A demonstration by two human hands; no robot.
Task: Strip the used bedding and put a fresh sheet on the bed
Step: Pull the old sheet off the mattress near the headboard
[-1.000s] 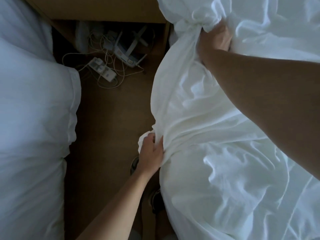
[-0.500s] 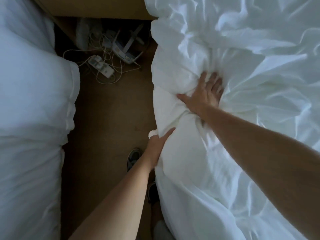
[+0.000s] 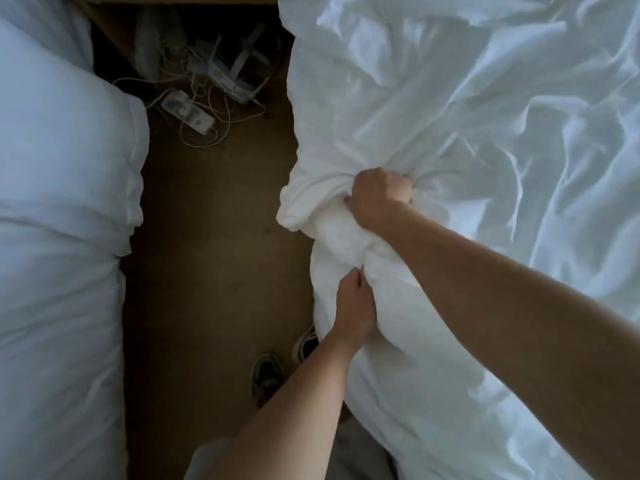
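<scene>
Crumpled white bedding (image 3: 467, 126) covers the bed on the right and bulges over its left edge. My right hand (image 3: 379, 195) grips a bunched fold of this bedding near the edge, fingers curled into the cloth. Just below it, my left hand (image 3: 355, 308) grips the same white bundle where it hangs over the side of the bed. Both forearms reach in from the bottom of the view.
A second bed with white bedding (image 3: 59, 237) fills the left side. Brown carpet (image 3: 214, 237) runs between the beds. A power strip with tangled cables (image 3: 188, 116) and a router (image 3: 228, 81) lie at the far end. My shoes (image 3: 268, 375) stand beside the right bed.
My right hand drew back from the far bedding, lay flat on it, and now clenches a fold closer to me. My left hand keeps its grip at the edge; the bedding is more bunched.
</scene>
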